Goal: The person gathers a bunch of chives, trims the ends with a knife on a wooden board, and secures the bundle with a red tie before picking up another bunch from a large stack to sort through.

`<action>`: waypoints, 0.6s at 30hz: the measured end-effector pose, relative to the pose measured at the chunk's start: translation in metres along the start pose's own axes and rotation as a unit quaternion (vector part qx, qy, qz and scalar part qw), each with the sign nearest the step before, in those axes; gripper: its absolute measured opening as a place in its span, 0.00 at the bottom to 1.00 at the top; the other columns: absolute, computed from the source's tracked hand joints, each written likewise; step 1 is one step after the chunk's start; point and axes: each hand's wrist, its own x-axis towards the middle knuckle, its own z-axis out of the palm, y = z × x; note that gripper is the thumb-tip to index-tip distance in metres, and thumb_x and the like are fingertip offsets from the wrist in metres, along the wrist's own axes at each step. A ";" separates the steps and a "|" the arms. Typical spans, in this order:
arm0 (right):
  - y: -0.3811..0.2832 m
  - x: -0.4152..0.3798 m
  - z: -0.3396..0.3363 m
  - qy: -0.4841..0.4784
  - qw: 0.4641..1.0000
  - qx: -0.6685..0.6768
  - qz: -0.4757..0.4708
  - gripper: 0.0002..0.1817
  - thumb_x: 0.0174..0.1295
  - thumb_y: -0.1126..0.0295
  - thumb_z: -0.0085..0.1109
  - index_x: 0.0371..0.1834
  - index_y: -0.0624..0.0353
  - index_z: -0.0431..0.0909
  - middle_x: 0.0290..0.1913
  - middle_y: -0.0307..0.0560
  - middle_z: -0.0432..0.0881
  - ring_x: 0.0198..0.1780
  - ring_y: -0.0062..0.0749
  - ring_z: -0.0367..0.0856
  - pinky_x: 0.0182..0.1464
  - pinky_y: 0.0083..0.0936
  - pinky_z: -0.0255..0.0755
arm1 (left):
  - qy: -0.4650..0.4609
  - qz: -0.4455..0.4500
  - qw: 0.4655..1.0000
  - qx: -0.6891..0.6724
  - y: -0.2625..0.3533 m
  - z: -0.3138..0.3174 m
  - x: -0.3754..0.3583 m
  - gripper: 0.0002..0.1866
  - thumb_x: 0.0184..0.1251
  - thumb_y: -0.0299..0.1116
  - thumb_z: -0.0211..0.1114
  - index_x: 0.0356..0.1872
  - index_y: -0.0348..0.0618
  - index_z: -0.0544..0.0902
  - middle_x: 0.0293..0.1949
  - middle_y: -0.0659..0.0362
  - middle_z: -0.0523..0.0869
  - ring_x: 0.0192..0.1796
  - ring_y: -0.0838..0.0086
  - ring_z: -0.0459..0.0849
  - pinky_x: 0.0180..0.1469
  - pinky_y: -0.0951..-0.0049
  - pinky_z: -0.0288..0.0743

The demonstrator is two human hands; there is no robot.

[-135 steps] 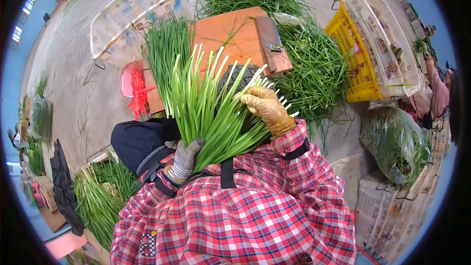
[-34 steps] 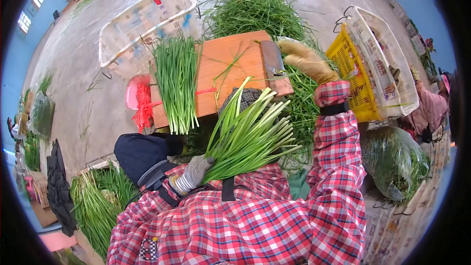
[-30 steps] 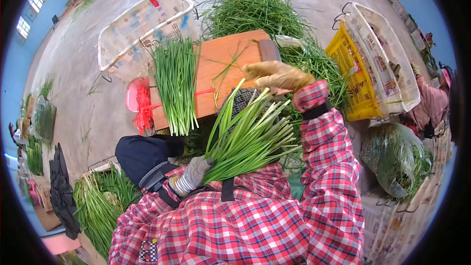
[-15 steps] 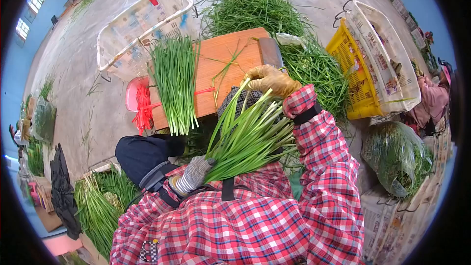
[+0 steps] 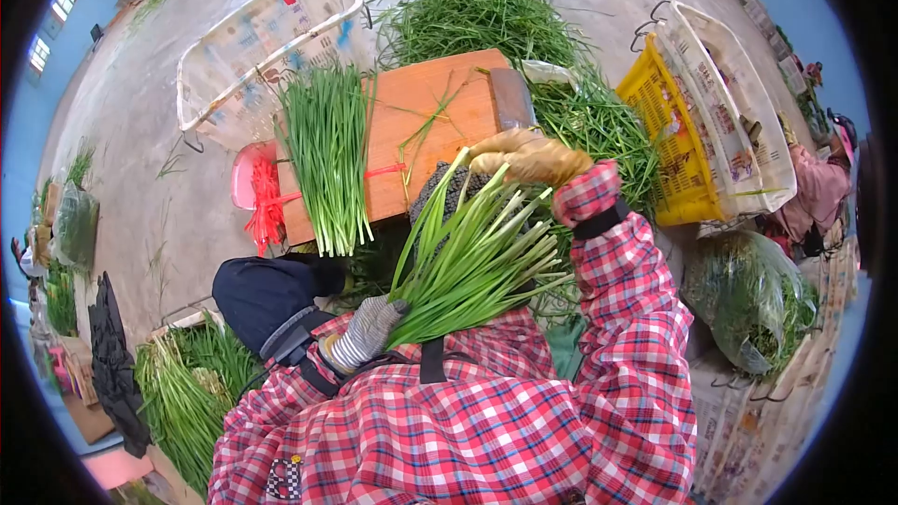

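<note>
My left hand (image 5: 367, 331), in a grey striped glove, is closed round the leafy side of a loose bunch of garlic chives (image 5: 477, 266) resting over my lap. My right hand (image 5: 528, 157), in a tan rubber glove, is at the pale stalk ends at the top of the bunch. Its fingers are bent against a few stalks. Beyond the bunch, a neat bundle of chives (image 5: 327, 159) lies on an orange-brown wooden board (image 5: 426, 122). A red tie strip (image 5: 385, 170) shows beside that bundle. Some loose blades are scattered on the board.
Behind the board is a heap of chives (image 5: 477, 19). A white crate (image 5: 220, 84) stands left, a yellow crate (image 5: 669, 131) and another white crate right. Red ties (image 5: 267, 206) hang from a pink container. A bagged bundle (image 5: 753, 299) sits right. Another person (image 5: 814, 187) is at far right.
My right hand has shifted slightly right and turned flatter over the stalk ends. My left hand keeps its hold on the bunch. The whole view has drifted a little left.
</note>
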 end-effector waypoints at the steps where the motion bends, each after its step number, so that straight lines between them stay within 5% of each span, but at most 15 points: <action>1: 0.009 0.007 0.004 -0.042 0.997 0.070 -0.006 0.22 0.61 0.55 0.61 0.48 0.63 0.81 0.39 0.43 0.84 0.44 0.27 0.79 0.49 0.29 0.71 | -0.006 0.008 1.000 0.013 -0.002 0.000 0.000 0.14 0.68 0.31 0.52 0.51 0.37 0.75 0.37 0.47 0.82 0.30 0.57 0.80 0.32 0.64 0.73; 3: 0.038 0.029 0.011 -0.091 0.985 0.144 -0.001 0.22 0.60 0.54 0.63 0.46 0.62 0.82 0.36 0.38 0.83 0.39 0.23 0.79 0.44 0.24 0.72 | -0.009 0.015 0.999 0.027 0.004 -0.004 0.004 0.14 0.69 0.32 0.52 0.50 0.37 0.76 0.35 0.48 0.83 0.29 0.59 0.80 0.32 0.66 0.73; 5: 0.032 0.031 0.017 -0.089 0.980 0.180 -0.007 0.21 0.60 0.55 0.63 0.46 0.62 0.82 0.35 0.38 0.83 0.38 0.23 0.78 0.42 0.23 0.72 | -0.027 -0.148 0.982 -0.111 0.031 -0.013 0.017 0.15 0.72 0.37 0.51 0.48 0.35 0.77 0.28 0.51 0.82 0.26 0.65 0.78 0.31 0.69 0.71; 10: 0.037 0.041 0.023 -0.062 0.977 0.194 -0.067 0.18 0.58 0.58 0.65 0.39 0.63 0.84 0.40 0.40 0.82 0.41 0.25 0.78 0.41 0.22 0.72 | 0.024 -0.151 0.970 -0.188 0.050 -0.013 0.023 0.19 0.74 0.41 0.49 0.46 0.33 0.78 0.22 0.50 0.79 0.23 0.69 0.76 0.28 0.69 0.69; 11: 0.036 0.041 0.022 -0.066 0.980 0.176 -0.066 0.16 0.57 0.59 0.66 0.39 0.62 0.85 0.46 0.45 0.81 0.51 0.30 0.75 0.50 0.26 0.70 | 0.022 -0.157 0.969 -0.190 0.049 -0.012 0.023 0.19 0.73 0.41 0.50 0.47 0.32 0.78 0.22 0.49 0.79 0.23 0.69 0.76 0.28 0.69 0.69; 15: 0.036 0.043 0.018 -0.097 0.976 0.185 -0.066 0.14 0.58 0.60 0.66 0.40 0.59 0.86 0.52 0.50 0.80 0.65 0.38 0.65 0.64 0.36 0.57 | 0.014 -0.153 0.973 -0.174 0.045 -0.011 0.021 0.18 0.73 0.39 0.52 0.47 0.31 0.78 0.23 0.48 0.80 0.23 0.69 0.77 0.29 0.69 0.70; 18: 0.022 0.038 0.017 -0.119 0.975 0.163 -0.090 0.12 0.56 0.62 0.66 0.37 0.59 0.87 0.49 0.49 0.82 0.67 0.38 0.63 0.65 0.37 0.57 | -0.008 -0.166 0.973 -0.158 0.057 -0.017 0.025 0.17 0.72 0.37 0.53 0.48 0.31 0.78 0.24 0.46 0.80 0.23 0.68 0.77 0.29 0.68 0.71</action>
